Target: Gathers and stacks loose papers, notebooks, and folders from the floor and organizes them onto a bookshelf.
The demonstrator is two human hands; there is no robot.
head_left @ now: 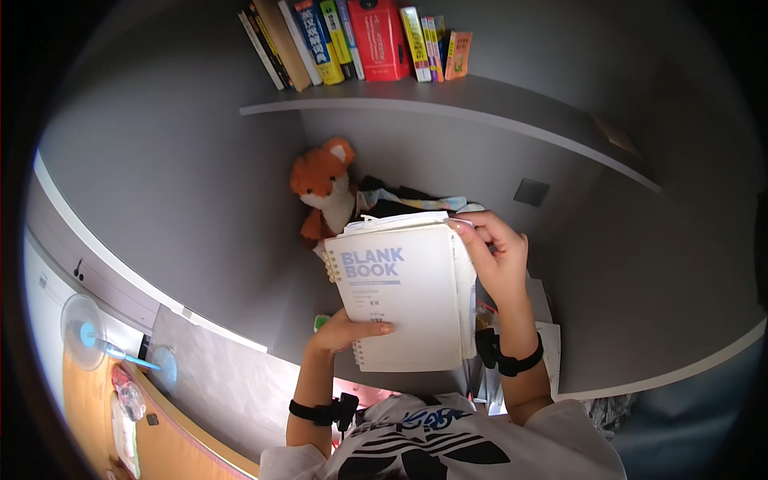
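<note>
A white spiral-bound notebook (414, 312) with printed lettering and some handwriting on its cover is held up before my chest. My left hand (351, 332) grips its lower left side near the coil, thumb lying across the cover and the other fingers hidden behind. At the upper right corner, my right hand (495, 249) pinches the edge between thumb and fingers. Loose-looking papers (396, 222) stick out past the top edge of the notebook, and page edges fan out along its right side. Black straps with small devices circle both forearms.
An orange and white plush fox (327, 180) sits in the grey nook beside a pile of cloth (414, 200). Above runs a grey shelf (480, 99) with a row of books (378, 42). A dark wall plate (531, 192) is at right; a blue fan (90, 336) stands lower left.
</note>
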